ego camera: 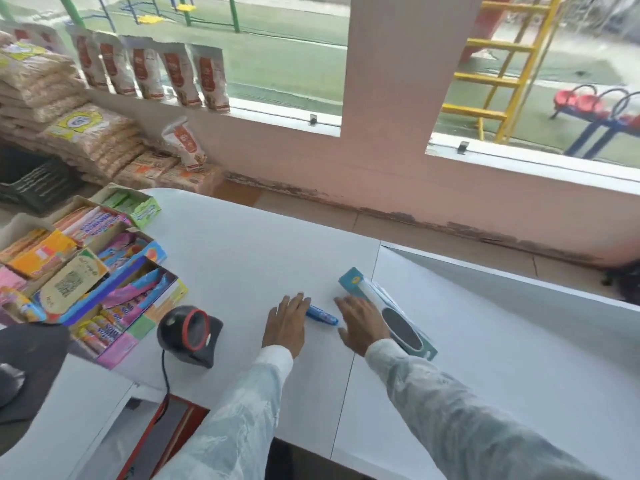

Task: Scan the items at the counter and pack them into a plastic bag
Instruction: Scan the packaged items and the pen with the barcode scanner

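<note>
Our left hand [286, 322] hides one end of the blue tube [322, 314]; its label's too blurred for us to read. Our right hand [360, 323] covers part of the teal box [388, 311].

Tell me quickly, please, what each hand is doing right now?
Left hand: open, flat on the counter, fingertips at the small blue packet, not gripping it.
Right hand: open, resting against the teal box, holding nothing.

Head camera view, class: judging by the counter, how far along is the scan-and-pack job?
Done: nothing visibly; no plastic bag shows. In hand: the left hand lies flat touching a small blue packet; the right hand rests against a teal boxed item; neither is lifted. Left: scanning both at the barcode scanner, then bagging.
</note>
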`<state>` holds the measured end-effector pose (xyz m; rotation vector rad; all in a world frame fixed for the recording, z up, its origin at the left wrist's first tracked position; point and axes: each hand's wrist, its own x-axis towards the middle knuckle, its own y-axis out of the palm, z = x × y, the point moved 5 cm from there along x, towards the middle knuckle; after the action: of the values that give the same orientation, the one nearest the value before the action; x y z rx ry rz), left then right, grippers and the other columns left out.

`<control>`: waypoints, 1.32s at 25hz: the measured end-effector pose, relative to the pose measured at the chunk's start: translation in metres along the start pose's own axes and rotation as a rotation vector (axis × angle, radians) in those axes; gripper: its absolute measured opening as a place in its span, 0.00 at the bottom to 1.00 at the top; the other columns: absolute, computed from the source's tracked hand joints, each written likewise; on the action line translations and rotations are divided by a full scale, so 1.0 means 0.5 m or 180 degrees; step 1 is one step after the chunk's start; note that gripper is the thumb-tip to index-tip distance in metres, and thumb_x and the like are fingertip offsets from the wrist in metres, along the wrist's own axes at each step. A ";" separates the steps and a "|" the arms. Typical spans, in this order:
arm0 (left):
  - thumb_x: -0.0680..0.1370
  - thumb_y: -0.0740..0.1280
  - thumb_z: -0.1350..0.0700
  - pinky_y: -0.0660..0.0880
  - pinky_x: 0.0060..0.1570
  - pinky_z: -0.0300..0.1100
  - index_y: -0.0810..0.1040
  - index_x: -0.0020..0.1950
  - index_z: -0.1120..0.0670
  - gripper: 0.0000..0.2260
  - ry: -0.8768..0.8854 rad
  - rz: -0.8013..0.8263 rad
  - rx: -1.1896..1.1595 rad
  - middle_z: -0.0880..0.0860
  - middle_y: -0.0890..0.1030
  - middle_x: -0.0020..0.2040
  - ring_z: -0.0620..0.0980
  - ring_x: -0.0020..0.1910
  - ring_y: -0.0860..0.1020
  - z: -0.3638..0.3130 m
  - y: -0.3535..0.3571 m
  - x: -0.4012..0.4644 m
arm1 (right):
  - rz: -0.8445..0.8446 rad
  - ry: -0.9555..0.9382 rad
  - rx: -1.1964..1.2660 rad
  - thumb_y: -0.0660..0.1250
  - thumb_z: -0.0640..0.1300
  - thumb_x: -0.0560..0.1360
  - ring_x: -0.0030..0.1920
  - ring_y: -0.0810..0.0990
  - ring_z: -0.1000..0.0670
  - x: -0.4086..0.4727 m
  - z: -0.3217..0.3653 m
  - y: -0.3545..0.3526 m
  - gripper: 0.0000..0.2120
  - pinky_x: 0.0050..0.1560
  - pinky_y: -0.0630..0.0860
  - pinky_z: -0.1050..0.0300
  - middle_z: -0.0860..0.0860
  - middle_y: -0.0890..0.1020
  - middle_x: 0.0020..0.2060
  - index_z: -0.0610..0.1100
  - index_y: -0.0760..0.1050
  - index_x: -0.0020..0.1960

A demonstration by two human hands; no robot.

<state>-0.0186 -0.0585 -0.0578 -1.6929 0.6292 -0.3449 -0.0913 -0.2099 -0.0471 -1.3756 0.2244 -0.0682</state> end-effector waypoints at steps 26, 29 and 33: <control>0.79 0.64 0.60 0.73 0.39 0.40 0.79 0.60 0.63 0.12 -0.2537 -0.0881 -0.6759 0.57 0.82 0.44 0.49 0.38 0.77 0.185 0.018 -0.273 | 0.1788 0.0411 0.4147 0.77 0.40 0.72 0.47 0.86 0.50 0.074 0.319 0.021 0.13 0.44 0.82 0.55 0.44 0.88 0.50 0.44 0.84 0.56; 0.79 0.66 0.58 0.74 0.43 0.43 0.81 0.58 0.60 0.11 -0.2559 -0.0668 -0.6263 0.57 0.83 0.47 0.52 0.43 0.78 0.167 0.026 -0.247 | 0.1609 0.0564 0.3960 0.76 0.37 0.72 0.47 0.86 0.49 0.070 0.279 0.008 0.13 0.43 0.82 0.54 0.43 0.87 0.49 0.43 0.83 0.56; 0.72 0.73 0.64 0.74 0.45 0.39 0.85 0.50 0.57 0.08 -0.2150 -0.0465 -0.3851 0.53 0.84 0.46 0.53 0.47 0.80 0.123 0.001 -0.176 | 0.1054 0.0544 0.2704 0.76 0.35 0.70 0.45 0.83 0.47 0.050 0.144 -0.011 0.11 0.46 0.83 0.53 0.44 0.85 0.50 0.40 0.84 0.52</control>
<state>-0.0563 0.0420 -0.0621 -2.7984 0.1568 0.6505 -0.0523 -0.1458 -0.0322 -0.4761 0.4973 -0.0005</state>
